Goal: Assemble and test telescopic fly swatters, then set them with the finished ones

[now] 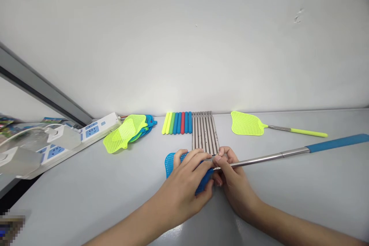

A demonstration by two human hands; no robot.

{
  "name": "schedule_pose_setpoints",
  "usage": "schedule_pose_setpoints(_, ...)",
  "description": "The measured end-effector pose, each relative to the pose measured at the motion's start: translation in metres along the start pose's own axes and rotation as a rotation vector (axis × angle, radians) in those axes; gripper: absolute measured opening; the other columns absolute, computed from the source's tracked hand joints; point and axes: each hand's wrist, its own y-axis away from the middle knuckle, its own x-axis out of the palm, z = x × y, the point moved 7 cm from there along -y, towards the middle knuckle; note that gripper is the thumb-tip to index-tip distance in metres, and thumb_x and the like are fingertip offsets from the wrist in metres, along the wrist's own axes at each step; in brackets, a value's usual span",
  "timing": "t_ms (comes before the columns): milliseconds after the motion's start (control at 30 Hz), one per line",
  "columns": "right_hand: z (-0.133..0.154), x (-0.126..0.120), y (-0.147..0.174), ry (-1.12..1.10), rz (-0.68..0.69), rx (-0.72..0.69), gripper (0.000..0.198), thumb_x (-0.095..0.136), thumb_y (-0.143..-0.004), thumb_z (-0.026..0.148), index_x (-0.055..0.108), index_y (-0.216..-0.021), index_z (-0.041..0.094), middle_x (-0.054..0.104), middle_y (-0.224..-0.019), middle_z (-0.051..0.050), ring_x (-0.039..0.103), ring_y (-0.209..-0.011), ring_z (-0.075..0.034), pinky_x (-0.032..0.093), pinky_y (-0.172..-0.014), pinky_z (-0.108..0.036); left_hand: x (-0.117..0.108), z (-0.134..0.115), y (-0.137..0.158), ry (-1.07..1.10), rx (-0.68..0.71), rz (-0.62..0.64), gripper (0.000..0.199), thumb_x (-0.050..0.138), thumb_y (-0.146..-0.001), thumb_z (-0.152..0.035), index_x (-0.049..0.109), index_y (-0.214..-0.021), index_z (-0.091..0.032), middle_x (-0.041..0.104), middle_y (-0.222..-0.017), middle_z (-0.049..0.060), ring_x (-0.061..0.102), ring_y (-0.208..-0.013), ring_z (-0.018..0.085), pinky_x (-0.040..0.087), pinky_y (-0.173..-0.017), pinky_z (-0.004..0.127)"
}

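Blue mesh [205, 182] is gripped by the left hand [186, 180], the rod [259, 160] (slender-tipped, perhaps bent if tilted) by the right hand [235, 182], fingers curled.

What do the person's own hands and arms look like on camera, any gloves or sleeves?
The left hand and right hand are both ungloved. The left forearm and right forearm are bare as far as the picture shows, with no sleeve, watch or bracelet visible.
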Motion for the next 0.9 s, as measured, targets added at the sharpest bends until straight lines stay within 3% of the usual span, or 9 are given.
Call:
schedule_pose_setpoints(467,0.0022,0.0074,0.0033,0.107,0.09,0.03,0.016,0.049,-0.08,0.031,0.04,-0.075,0.02,0.034,-0.053,0.008,0.031,-0.043,-0.005,0.023,-0.045,-0.019,0.0019,0.0027,0.0009,-0.035,-0.025,0.001,0.03,0.036,-0.071,-0.004,0.047,-0.092,-0.022,0.053,-0.086,0.0,0.045,-0.089,0.017,0.02,-0.091,0.041)
schedule_pose_setpoints(767,0.0033,0.0098,0.0037,-0.123,0.104,0.081,0.014,0.043,-0.081,0.028,0.041,-0.07,0.019,0.036,-0.06,0.006,0.033,-0.045,-0.006,0.025,-0.046,-0.021,0.0012,0.0069,0.0002,-0.056,-0.012,0.005,0.039,0.035,-0.071,-0.003,0.043,-0.103,-0.025,0.053,-0.096,0.001,0.043,-0.097,0.018,0.016,-0.09,0.041)
schedule_pose_setpoints(900,0.0046,0.0093,0.0024,-0.187,0.105,0.1,0.012,0.041,-0.081,0.027,0.043,-0.071,0.019,0.039,-0.06,0.006,0.034,-0.04,-0.005,0.026,-0.043,-0.021,0.0021,0.0083,-0.0004,-0.095,-0.01,0.008,0.033,0.035,-0.073,-0.005,0.046,-0.098,-0.023,0.052,-0.096,0.001,0.044,-0.097,0.017,0.013,-0.091,0.042)
